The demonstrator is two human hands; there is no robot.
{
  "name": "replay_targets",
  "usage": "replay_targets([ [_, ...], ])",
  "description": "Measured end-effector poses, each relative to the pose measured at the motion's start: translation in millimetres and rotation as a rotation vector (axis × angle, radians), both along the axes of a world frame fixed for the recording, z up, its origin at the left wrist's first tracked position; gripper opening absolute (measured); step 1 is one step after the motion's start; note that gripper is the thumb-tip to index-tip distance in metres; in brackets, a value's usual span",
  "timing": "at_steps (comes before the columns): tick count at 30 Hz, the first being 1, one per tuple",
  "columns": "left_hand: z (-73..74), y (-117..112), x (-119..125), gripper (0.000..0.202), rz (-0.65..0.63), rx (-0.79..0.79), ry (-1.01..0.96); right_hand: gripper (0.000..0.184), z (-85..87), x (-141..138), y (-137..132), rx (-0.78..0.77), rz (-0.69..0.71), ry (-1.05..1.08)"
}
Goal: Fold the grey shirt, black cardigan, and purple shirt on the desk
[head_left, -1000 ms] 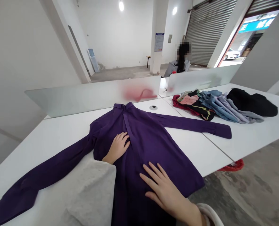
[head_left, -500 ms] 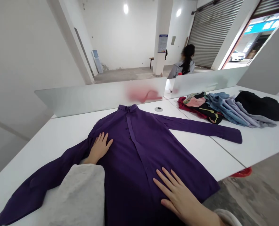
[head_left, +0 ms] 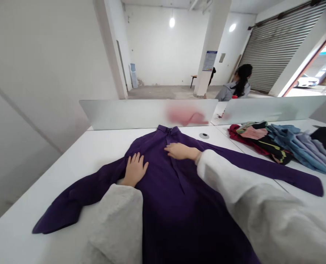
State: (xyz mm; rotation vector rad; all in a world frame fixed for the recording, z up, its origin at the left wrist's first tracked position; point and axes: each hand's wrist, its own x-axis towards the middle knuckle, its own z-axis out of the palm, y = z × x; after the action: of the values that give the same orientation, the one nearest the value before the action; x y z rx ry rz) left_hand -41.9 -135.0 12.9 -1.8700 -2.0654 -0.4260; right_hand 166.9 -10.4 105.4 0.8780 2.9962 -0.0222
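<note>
Two hands are placed on the upper half of a purple shirt (head_left: 163, 190), which lies front side up on the worktop (head_left: 105, 146). Its collar (head_left: 163, 128) points to the far edge; its near end runs out of view. The left sleeve (head_left: 69, 201) extends to the near left, the right sleeve (head_left: 262, 168) to the right.

Change of position: the right hand (head_left: 181, 151) has shifted from the lower right front to the upper placket (head_left: 178, 174), just below the collar. The left hand (head_left: 135, 168) remains on the left chest, beside the sleeve joint. Handling therefore appears to be concentrated on the upper front, with the left hand probably steadying the cloth.

State of the fingers: left, spread and released, resting flat on the fabric; right, bent over the placket. Whether the right fingers pinch the cloth cannot be determined.

Surface: the worktop is white. A cable grommet (head_left: 204, 135) is set right of the collar. A clothes pile (head_left: 284, 139) lies farther right. Frosted panels (head_left: 130, 113) border the far edge.

Room: beyond the panels are a water dispenser (head_left: 133, 77), a pillar (head_left: 212, 36) bearing a notice (head_left: 210, 61), a seated or standing person (head_left: 237, 88) and a roller shutter (head_left: 278, 44).
</note>
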Motion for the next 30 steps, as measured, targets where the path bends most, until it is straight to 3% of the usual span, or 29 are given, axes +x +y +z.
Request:
replay_targets([
  [3, -4.1, -0.6, 0.1, 0.044, 0.005, -0.047, 0.012, 0.035, -12.8, -57.1, 45.9, 0.022, -0.152, 0.094],
  [6, -2.6, -1.2, 1.1, 0.045, -0.01, -0.026, 0.027, 0.038, -29.8, -91.0, 72.5, 0.022, -0.259, 0.171],
  [10, -4.9, -1.9, 2.6, 0.045, -0.11, 0.005, 0.078, 0.034, -65.4, -115.0, 90.0, -0.017, -0.343, 0.22],
  [14, -9.4, -2.3, 6.8, 0.046, -0.137, -0.012, 0.045, 0.042, -93.8, -124.2, 98.3, 0.008, -0.363, 0.314],
  [17, -3.5, -0.7, 11.4, 0.042, -0.134, -0.005, -0.036, 0.039, -95.4, -119.6, 105.8, 0.021, -0.347, 0.392],
  [20, 13.6, 0.5, 7.5, 0.034, -0.105, 0.057, -0.154, 0.042, -83.8, -109.3, 115.9, 0.046, -0.381, 0.486],
  [24, 32.6, -7.0, -27.2, 0.035, 0.091, 0.15, -0.215, 0.041, -72.4, -95.3, 128.7, 0.096, -0.521, 0.676],
  [27, 29.3, -19.1, -66.5, 0.03, 0.28, 0.091, -0.179, 0.039, -75.1, -87.5, 136.3, 0.041, -0.589, 0.635],
  [30, 19.2, -29.5, -94.7, 0.028, 0.257, -0.044, -0.191, 0.03, -79.3, -84.2, 141.7, -0.014, -0.618, 0.604],
])
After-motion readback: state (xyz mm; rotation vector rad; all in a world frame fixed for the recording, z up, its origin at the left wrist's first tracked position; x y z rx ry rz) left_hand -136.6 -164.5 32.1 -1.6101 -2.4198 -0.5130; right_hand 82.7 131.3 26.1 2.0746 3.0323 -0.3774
